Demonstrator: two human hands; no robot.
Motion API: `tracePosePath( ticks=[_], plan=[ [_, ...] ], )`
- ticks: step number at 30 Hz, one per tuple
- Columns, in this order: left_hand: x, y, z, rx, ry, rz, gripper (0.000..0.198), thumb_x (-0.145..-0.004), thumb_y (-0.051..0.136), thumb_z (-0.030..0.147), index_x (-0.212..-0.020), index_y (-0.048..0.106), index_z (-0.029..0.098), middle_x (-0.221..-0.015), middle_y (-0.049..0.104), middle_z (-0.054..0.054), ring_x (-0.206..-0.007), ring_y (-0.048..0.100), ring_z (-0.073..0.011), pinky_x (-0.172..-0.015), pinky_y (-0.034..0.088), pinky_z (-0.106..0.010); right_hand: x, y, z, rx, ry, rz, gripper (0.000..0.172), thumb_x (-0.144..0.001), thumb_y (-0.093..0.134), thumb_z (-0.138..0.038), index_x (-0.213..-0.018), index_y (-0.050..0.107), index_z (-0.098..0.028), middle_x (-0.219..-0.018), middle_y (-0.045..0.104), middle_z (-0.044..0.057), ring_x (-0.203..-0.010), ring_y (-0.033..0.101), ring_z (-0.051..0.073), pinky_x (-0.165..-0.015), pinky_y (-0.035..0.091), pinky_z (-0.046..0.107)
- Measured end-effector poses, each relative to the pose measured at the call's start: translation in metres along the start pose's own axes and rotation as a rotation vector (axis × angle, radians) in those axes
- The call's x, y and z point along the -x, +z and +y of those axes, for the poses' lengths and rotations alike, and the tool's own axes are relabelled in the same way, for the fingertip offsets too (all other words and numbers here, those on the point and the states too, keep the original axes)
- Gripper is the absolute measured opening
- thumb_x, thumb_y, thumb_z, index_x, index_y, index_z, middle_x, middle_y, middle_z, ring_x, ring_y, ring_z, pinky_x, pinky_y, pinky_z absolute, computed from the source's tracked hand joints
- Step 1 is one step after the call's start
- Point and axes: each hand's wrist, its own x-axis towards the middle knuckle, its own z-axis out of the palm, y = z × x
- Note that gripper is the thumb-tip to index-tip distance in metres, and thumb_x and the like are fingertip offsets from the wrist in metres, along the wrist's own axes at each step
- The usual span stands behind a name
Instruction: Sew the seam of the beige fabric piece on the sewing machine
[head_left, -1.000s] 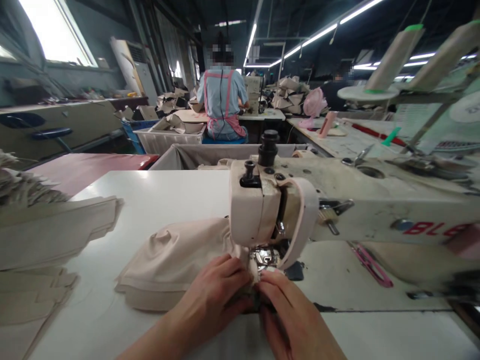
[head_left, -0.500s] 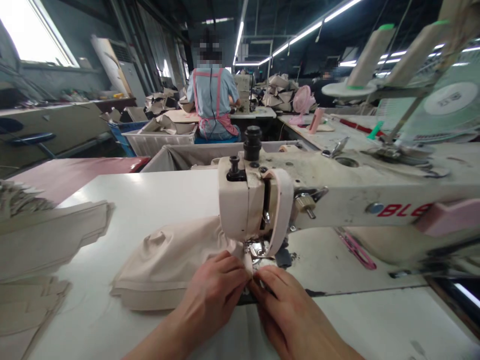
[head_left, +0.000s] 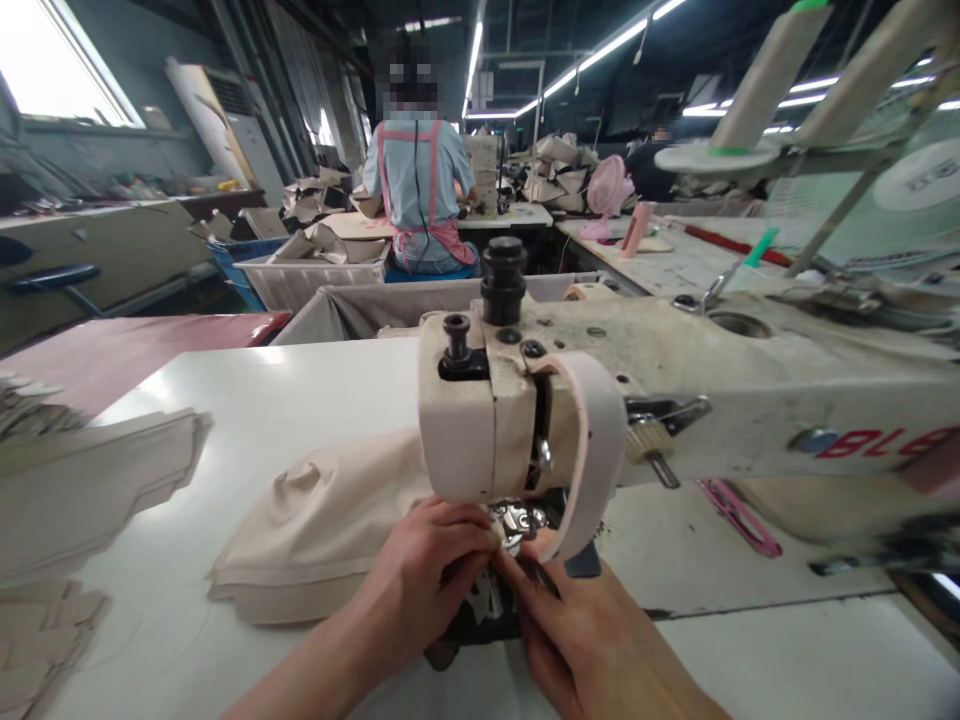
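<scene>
A beige fabric piece (head_left: 330, 530), folded and puffed up, lies to the left of the sewing machine (head_left: 461, 430), its near end running in by the presser foot (head_left: 517, 518). My left hand (head_left: 431, 565) is closed on its edge, with thumb and fingertips pinched just in front of the foot. Close against those fingertips, my right hand (head_left: 585, 625) pinches the same edge from the right; the machine's pale curved guard (head_left: 604, 450) partly covers its fingers. The needle itself is hidden. Beneath both hands shows a dark metal plate (head_left: 487, 615).
Stacked beige cut pieces (head_left: 112, 480) lie on the left of the white table (head_left: 247, 385). Pink thread snips (head_left: 742, 515) rest under the machine arm. Thread cones (head_left: 772, 80) stand at upper right. Beyond a cloth-lined bin (head_left: 360, 305), a co-worker (head_left: 420, 190) sits facing away.
The view has shifted nearer the machine, which appears larger. Both hands stay at the presser foot, still pinching the fabric edge; more of the dark plate shows below them.
</scene>
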Motion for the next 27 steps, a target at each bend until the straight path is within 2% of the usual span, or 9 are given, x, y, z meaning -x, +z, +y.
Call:
tracePosePath(
  ticks=[5,8,12,17,23,27],
  plan=[
    [-0.0023,0.0028,-0.0068,0.089,-0.153,-0.012,0.018,-0.078,0.061,0.004,-0.073,0.067,0.019,-0.078,0.069,0.002,-0.078,0.063,-0.0136,-0.074,0.045,-0.022,0.0033,0.0002,0.0006,0.041,-0.063,0.048,0.056,-0.079,0.043,0.0,-0.133,0.05,-0.01,-0.118,0.055,0.015,-0.117,0.046,0.027,-0.102,0.044,0.042],
    [-0.0039,0.0028,-0.0061,0.084,-0.112,-0.002,0.015,-0.078,0.061,0.007,-0.07,0.068,0.018,-0.074,0.069,0.0,-0.074,0.064,-0.0142,-0.071,0.046,-0.022,0.0031,0.0007,0.0032,0.051,-0.088,0.077,0.05,-0.077,0.044,0.001,-0.125,0.056,-0.009,-0.115,0.056,0.016,-0.113,0.049,0.027,-0.098,0.047,0.043],
    [-0.0051,0.0004,-0.0011,-0.02,0.005,0.067,0.017,-0.074,0.058,0.005,-0.069,0.066,0.018,-0.072,0.069,0.001,-0.072,0.064,-0.0138,-0.07,0.046,-0.022,0.0037,0.0036,0.0055,0.071,-0.097,0.081,0.047,-0.072,0.046,0.0,-0.117,0.06,-0.006,-0.113,0.056,0.018,-0.11,0.05,0.029,-0.095,0.049,0.045],
    [-0.0025,0.0013,-0.0027,-0.114,0.033,0.067,0.017,-0.073,0.057,0.003,-0.076,0.064,0.019,-0.079,0.067,0.0,-0.075,0.062,-0.0144,-0.07,0.046,-0.022,0.0049,0.0034,0.0028,0.065,-0.08,0.06,0.05,-0.069,0.046,0.0,-0.117,0.059,-0.005,-0.113,0.056,0.018,-0.109,0.049,0.03,-0.097,0.047,0.046],
    [-0.002,0.0037,-0.006,-0.089,0.083,0.034,0.016,-0.076,0.054,0.003,-0.068,0.059,0.017,-0.074,0.06,0.001,-0.061,0.054,-0.0092,-0.054,0.039,-0.017,0.0026,0.003,0.0017,0.086,-0.066,0.064,0.049,-0.071,0.045,-0.001,-0.118,0.059,-0.005,-0.112,0.056,0.018,-0.109,0.049,0.03,-0.097,0.047,0.047],
    [-0.0016,0.0037,-0.0046,-0.137,0.092,0.042,0.014,-0.077,0.054,0.005,-0.071,0.059,0.017,-0.076,0.062,-0.001,-0.069,0.058,-0.0123,-0.063,0.044,-0.02,0.004,0.0026,0.0033,0.051,-0.051,0.068,0.055,-0.072,0.044,0.0,-0.125,0.055,-0.008,-0.116,0.055,0.016,-0.112,0.048,0.03,-0.098,0.046,0.047]
  ],
)
